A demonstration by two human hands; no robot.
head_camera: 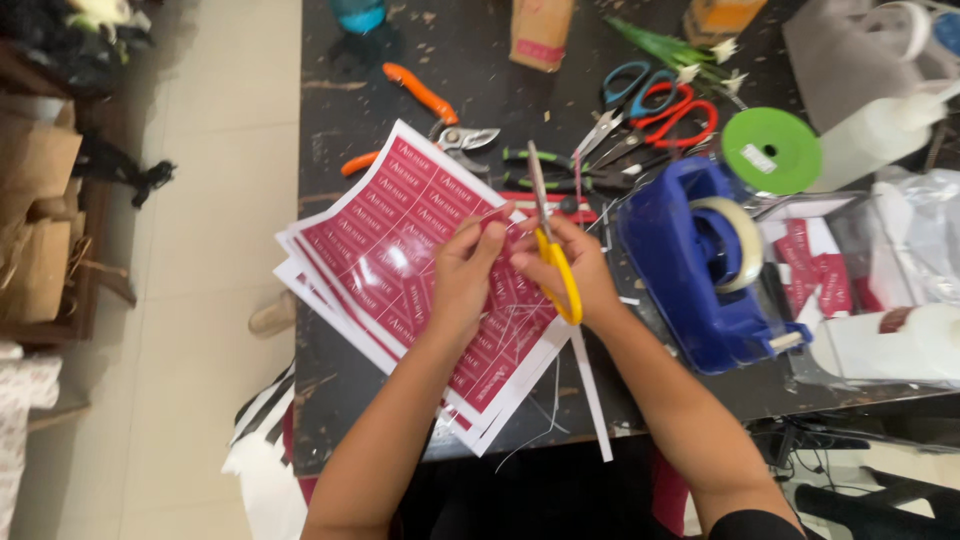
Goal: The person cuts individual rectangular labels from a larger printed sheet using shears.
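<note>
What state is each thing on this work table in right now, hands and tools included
Left hand: pinching a small red piece.
Right hand: gripping the yellow-handled scissors, blades up, nearly closed.
Red label sheets: stacked, fanned out, lying flat.
Blue tape dispenser: upright, loaded with a clear roll.
Orange-handled pruners: lying flat, unheld.
Green ribbon spool: lying flat.
White paper strip: cut off, lying loose.

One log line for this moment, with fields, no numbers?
left hand: pinches red label strip | right hand: yellow-handled scissors, cutting | below: label sheets
</note>
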